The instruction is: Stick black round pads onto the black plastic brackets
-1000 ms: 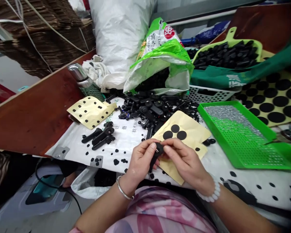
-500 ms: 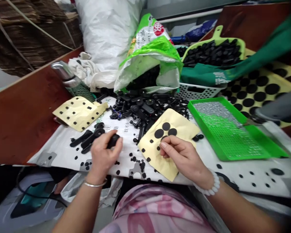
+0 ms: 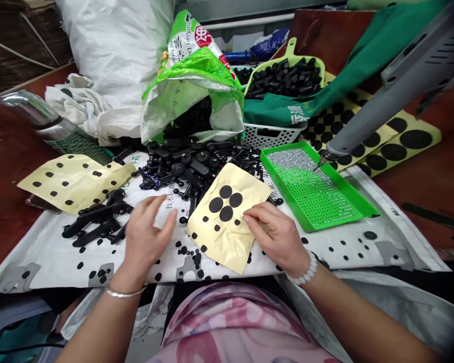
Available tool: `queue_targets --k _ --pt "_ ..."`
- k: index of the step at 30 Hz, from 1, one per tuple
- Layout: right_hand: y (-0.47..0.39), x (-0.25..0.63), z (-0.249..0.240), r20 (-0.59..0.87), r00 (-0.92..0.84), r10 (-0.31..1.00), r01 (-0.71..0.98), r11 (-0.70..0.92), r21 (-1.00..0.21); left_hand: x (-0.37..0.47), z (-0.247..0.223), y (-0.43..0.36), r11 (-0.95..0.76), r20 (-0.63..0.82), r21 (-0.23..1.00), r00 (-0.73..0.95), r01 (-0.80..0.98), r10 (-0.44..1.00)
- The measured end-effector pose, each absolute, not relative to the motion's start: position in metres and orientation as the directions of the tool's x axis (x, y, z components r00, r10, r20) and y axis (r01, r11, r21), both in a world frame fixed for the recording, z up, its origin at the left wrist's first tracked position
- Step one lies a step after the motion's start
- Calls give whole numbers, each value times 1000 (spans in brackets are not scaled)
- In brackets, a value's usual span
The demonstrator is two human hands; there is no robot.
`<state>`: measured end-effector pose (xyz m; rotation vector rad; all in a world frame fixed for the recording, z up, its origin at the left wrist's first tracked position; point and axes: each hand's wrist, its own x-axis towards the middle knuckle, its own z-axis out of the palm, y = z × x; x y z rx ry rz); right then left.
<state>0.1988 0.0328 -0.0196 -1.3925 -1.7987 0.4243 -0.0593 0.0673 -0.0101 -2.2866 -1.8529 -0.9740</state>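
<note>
My left hand (image 3: 147,234) hovers over the white covering, thumb and fingers apart, nothing between them. Beside it on the left lies a cluster of black arm-shaped parts (image 3: 98,217). My right hand (image 3: 276,234) is pinched at the right edge of a yellow sheet (image 3: 227,242) that carries several large and small black round pads; whatever its fingertips hold is too small to make out. Behind the sheet spreads a pile of black parts (image 3: 196,166). Another yellow sheet with black dots (image 3: 71,181) rests at the left.
A green tray (image 3: 325,201) of small metal pieces sits at the right, under a grey tool (image 3: 382,106). Behind stand an open green-white bag (image 3: 192,91), a light-green scoop (image 3: 292,48) of black pieces and a metal flask (image 3: 34,111). Loose black dots (image 3: 196,259) dot the front.
My left hand has opened, and the round black part it held is gone from it. My right hand now pinches at the sheet's right edge, off the large pads. The view has shifted right.
</note>
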Motion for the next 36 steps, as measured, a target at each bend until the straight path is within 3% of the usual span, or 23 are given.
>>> queue_targets --k 2,6,10,15,21,24,31,36 --pt "39 190 -18 428 -97 899 717 361 -596 -35 -10 72 -326 339 527 158 785 927" --pt "55 175 -16 444 -130 886 806 356 -474 -5 -17 87 -140 60 826 161 546 985" --pt "65 167 -19 397 -140 907 855 313 -414 4 -18 95 76 -110 972 147 223 983" --pt "68 164 -24 390 -118 913 852 295 -433 5 -10 92 278 -267 960 209 -23 941" --pt "72 163 -25 466 -104 878 836 331 -438 3 -11 92 323 -320 946 196 21 927" --pt "75 162 -24 507 -143 850 866 355 -352 3 -14 95 315 -317 948 165 42 934" --pt "66 151 -24 608 -363 706 893 450 12 3 -17 95 310 -315 949 129 61 940" --pt "47 147 -28 593 -471 653 808 590 -9 2 -17 95 305 -310 950 100 67 945"
